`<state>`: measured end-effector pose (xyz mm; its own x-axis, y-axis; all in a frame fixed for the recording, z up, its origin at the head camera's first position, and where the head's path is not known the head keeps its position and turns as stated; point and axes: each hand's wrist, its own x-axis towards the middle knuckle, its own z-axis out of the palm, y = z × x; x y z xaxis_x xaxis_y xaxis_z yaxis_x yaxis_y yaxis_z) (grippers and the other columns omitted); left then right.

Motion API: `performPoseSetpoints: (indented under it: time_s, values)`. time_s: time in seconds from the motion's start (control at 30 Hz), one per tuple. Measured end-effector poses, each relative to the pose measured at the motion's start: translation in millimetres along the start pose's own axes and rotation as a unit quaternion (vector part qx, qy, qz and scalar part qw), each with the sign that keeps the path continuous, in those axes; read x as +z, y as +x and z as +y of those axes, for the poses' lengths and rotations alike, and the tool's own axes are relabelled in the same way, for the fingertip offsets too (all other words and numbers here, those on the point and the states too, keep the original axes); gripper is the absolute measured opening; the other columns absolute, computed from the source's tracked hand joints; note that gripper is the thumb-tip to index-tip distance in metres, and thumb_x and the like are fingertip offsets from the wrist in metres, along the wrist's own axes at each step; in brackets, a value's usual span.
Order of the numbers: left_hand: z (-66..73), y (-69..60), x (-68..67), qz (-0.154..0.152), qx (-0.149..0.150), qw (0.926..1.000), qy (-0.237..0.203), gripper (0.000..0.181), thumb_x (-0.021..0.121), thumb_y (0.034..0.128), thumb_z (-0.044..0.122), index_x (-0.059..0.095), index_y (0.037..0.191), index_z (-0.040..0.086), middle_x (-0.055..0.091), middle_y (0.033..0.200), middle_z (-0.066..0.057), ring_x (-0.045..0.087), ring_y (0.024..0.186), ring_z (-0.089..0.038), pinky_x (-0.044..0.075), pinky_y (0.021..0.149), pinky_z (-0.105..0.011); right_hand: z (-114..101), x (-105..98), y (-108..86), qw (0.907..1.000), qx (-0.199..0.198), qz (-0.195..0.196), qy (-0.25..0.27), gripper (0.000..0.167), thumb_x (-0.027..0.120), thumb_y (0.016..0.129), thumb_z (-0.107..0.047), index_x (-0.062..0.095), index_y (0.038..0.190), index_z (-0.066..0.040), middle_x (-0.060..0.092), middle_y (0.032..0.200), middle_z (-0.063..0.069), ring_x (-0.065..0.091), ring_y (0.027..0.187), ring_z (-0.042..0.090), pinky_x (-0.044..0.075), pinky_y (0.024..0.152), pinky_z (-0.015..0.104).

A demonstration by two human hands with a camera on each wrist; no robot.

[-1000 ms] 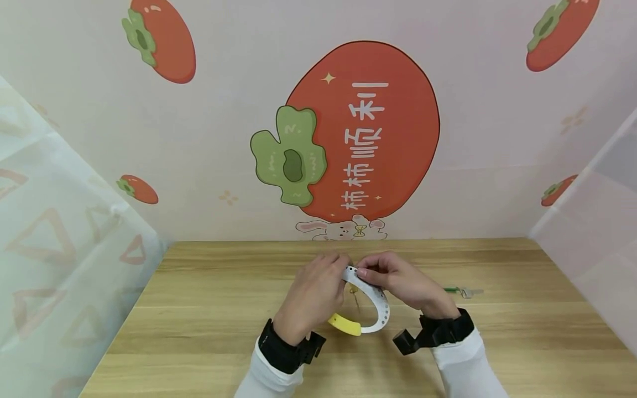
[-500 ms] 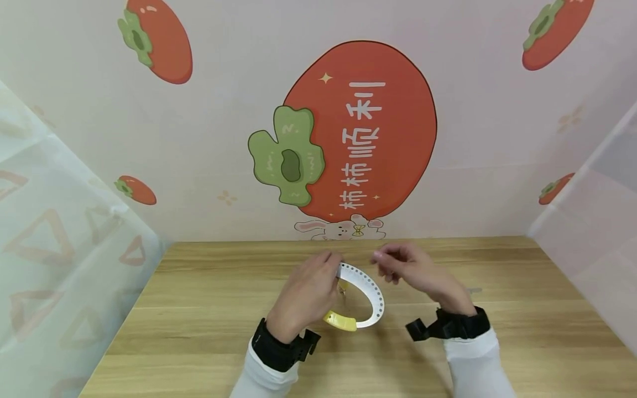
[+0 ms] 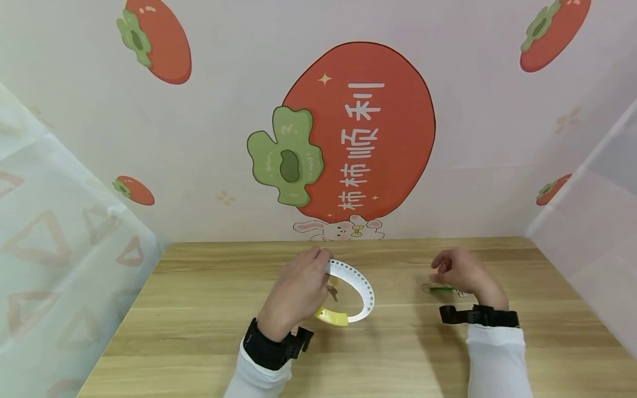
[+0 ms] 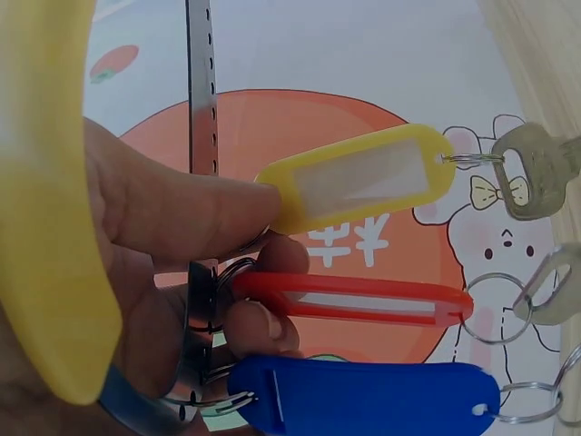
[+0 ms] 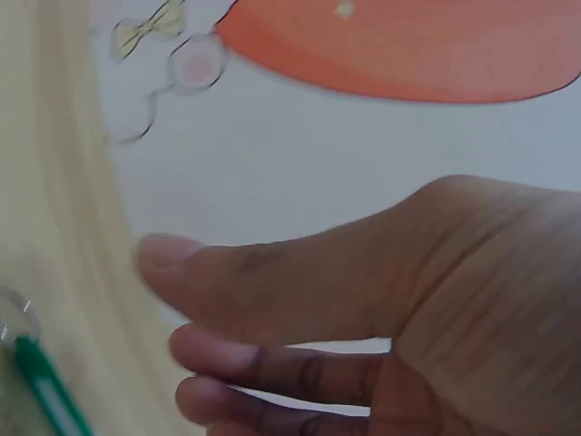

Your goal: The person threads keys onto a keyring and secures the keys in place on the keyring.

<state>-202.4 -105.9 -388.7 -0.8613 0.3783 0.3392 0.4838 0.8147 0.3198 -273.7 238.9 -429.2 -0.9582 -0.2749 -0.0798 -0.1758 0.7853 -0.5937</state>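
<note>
Left of centre in the head view, my left hand (image 3: 301, 284) grips a large perforated white metal key ring (image 3: 367, 290) with a yellow handle (image 3: 332, 317). In the left wrist view, its thumb presses the near end of a yellow key tag (image 4: 359, 177). A red key tag (image 4: 359, 300) and a blue key tag (image 4: 368, 395) hang below it, linked by small split rings. A key (image 4: 536, 173) dangles from the yellow tag. My right hand (image 3: 465, 273) hovers over a green key tag (image 3: 440, 288) on the table, its fingers loosely bent and holding nothing.
The wooden table (image 3: 209, 331) meets a printed backdrop (image 3: 209, 121) along its far edge. Fabric side panels (image 3: 59, 276) slope down on both sides. The green tag has a split ring (image 3: 426, 288) at its left end.
My right hand has left the key ring and moved right, to above the green tag. My left hand has shifted slightly left with the key ring.
</note>
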Motion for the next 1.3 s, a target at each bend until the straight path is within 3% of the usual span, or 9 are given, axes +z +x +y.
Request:
performPoseSetpoints:
  time_s: [0.17, 0.43, 0.7, 0.9, 1.3]
  values:
    - [-1.0, 0.3, -0.3, 0.001, -0.005, 1.0000, 0.000, 0.013, 0.063, 0.0911, -0.004, 0.066, 0.104, 0.000, 0.058, 0.087, -0.003, 0.051, 0.072, -0.017, 0.044, 0.061, -0.029, 9, 10, 7.2, 0.9990, 0.025, -0.037, -0.004, 0.034, 0.082, 0.082, -0.013, 0.067, 0.106, 0.007, 0.062, 0.088, 0.008, 0.056, 0.077, 0.022, 0.048, 0.064, 0.036]
    - [-1.1, -0.2, -1.3, -0.004, -0.005, 1.0000, -0.004, 0.012, 0.064, 0.0913, -0.003, 0.065, 0.103, 0.000, 0.056, 0.085, -0.002, 0.049, 0.070, -0.016, 0.042, 0.060, -0.028, 15, 24, 14.7, 0.9966, 0.063, -0.051, -0.014, 0.020, 0.078, 0.084, -0.011, 0.068, 0.093, 0.004, 0.064, 0.088, 0.010, 0.056, 0.079, 0.026, 0.049, 0.068, 0.040]
    - [-2.9, -0.7, -0.3, 0.001, 0.003, 1.0000, -0.009, 0.013, 0.064, 0.0895, -0.005, 0.064, 0.101, 0.000, 0.055, 0.085, -0.002, 0.049, 0.070, -0.016, 0.043, 0.060, -0.029, 19, 32, 18.9, 0.9974, 0.058, -0.039, -0.017, 0.012, 0.072, 0.078, 0.004, 0.068, 0.089, 0.004, 0.063, 0.084, 0.010, 0.054, 0.071, 0.023, 0.047, 0.061, 0.035]
    - [-3.6, -1.6, -1.2, 0.000, 0.011, 0.9998, -0.015, 0.010, 0.064, 0.0894, -0.004, 0.062, 0.097, 0.002, 0.052, 0.082, 0.000, 0.047, 0.070, -0.016, 0.043, 0.061, -0.028, 17, 34, 20.8, 0.9970, 0.057, -0.044, -0.028, 0.002, 0.070, 0.081, 0.003, 0.069, 0.083, 0.003, 0.062, 0.076, 0.006, 0.053, 0.065, 0.020, 0.045, 0.058, 0.033]
    - [-2.4, -0.7, -1.6, -0.022, 0.008, 0.9979, -0.061, 0.007, 0.061, 0.0897, -0.002, 0.056, 0.091, 0.004, 0.046, 0.076, 0.002, 0.045, 0.065, -0.015, 0.040, 0.056, -0.026, 11, 34, 19.7, 0.9969, 0.062, -0.045, -0.021, 0.009, 0.066, 0.081, 0.005, 0.070, 0.089, 0.003, 0.063, 0.082, 0.008, 0.054, 0.071, 0.023, 0.046, 0.062, 0.035]
